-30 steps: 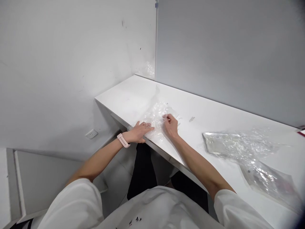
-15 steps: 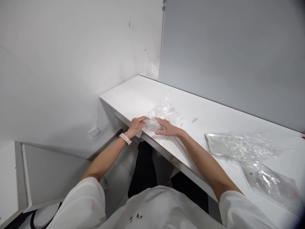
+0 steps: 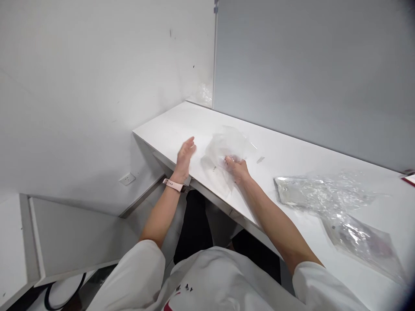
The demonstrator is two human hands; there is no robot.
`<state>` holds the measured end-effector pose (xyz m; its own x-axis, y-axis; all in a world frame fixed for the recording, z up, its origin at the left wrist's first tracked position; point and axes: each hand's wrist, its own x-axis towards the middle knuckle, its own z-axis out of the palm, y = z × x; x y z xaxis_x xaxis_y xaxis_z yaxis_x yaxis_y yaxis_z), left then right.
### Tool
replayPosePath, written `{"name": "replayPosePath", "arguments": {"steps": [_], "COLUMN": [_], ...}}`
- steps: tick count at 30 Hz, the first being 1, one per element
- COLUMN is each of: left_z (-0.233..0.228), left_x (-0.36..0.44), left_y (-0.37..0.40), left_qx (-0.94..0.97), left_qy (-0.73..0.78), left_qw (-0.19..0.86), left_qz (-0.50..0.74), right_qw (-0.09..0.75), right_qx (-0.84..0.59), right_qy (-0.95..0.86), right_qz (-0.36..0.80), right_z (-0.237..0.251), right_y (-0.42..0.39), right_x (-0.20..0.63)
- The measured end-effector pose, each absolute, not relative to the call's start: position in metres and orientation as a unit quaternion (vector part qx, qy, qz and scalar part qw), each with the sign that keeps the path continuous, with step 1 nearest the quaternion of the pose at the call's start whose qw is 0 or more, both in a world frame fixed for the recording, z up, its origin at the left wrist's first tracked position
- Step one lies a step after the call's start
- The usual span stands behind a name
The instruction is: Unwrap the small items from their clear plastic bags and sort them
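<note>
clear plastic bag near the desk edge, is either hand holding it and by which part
The right hand grips the clear plastic bag at its near, lower end, bunching it. The left hand is open beside it, holding nothing.

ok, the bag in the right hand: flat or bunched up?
Bunched up. The right hand grips the clear bag and it rises crumpled off the table. The left hand is open, beside it.

Probably an office: partitioned white desk (image 3: 308,160).
</note>
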<state>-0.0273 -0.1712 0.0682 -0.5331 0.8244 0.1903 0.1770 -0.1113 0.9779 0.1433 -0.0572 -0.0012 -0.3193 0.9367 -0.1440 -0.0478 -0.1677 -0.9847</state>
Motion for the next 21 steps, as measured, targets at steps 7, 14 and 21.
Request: {"name": "replayPosePath", "arguments": {"steps": [7,14,21], "left_z": [0.032,0.019,0.027], "left_x": [0.017,0.013,-0.005], "left_y": [-0.164,-0.136,-0.154], "left_qx": [0.348,0.137,0.237], "left_qy": [0.494,0.546,0.499], "left_qw": [0.501,0.363,0.331], "left_qz": [0.62,0.743,0.766], "right_qw": [0.257,0.265,0.478], "right_qx": [-0.255,-0.295,-0.309], "right_qy": [-0.583,-0.741,-0.725], "right_qz": [0.727,0.542,0.388], "right_z": [0.005,0.039,0.07], "right_y": [-0.079,-0.082,-0.078], "right_x": [0.142,0.155,0.164]}}
